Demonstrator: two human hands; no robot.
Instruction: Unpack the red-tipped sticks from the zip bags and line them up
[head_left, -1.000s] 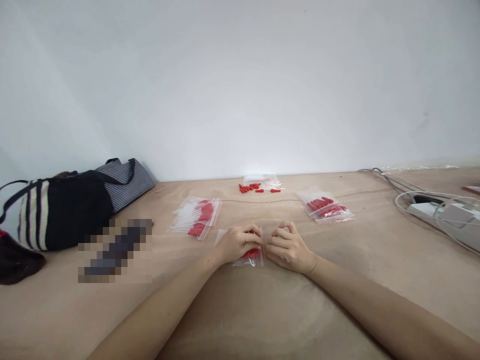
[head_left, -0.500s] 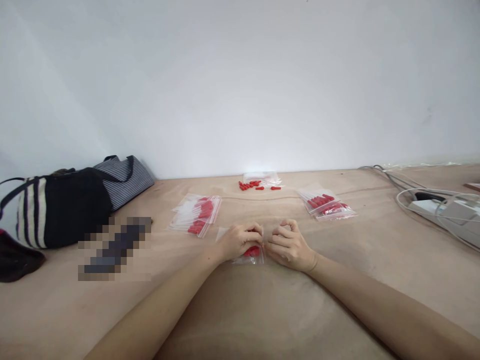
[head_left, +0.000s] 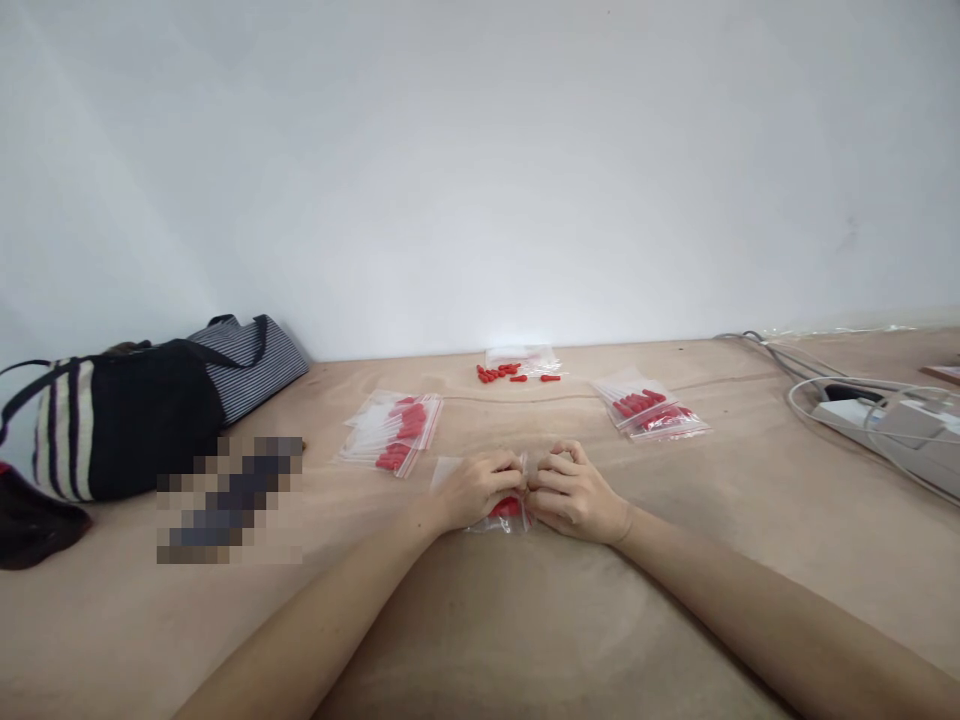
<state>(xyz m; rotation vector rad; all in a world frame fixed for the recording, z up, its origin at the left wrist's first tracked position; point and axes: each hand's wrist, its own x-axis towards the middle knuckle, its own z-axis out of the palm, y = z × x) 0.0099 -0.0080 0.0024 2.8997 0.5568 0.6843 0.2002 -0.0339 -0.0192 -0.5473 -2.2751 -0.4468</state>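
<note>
And it's a small shift: the right hand (head_left: 577, 495) has edged in towards the left hand (head_left: 480, 490), and the gap that showed between their fingers half a second ago has narrowed to almost nothing. The rest of the layout stays put, so the work is now concentrated on one edge of the small clear bag (head_left: 487, 524), just below the middle of the frame, flat on the surface (head_left: 480, 620) with red pieces (head_left: 506, 508) showing through the film.

Now the grip! On the left, thumb and forefinger are closed in a pinch at the bag's right-hand edge, palm covering much of the plastic. On the right, the fingers are curled up close against that same edge; whether any film is caught between them I cannot tell, as the knuckles hide it.

Around them, a left-hand stack of filled bags (head_left: 390, 433) lies left of centre, a right-hand pile of filled bags (head_left: 652, 410) right of centre, and loose red pieces (head_left: 495, 373) sit in the middle distance, just beside some clear plastic (head_left: 521, 357) near the wall (head_left: 480, 180).
</note>
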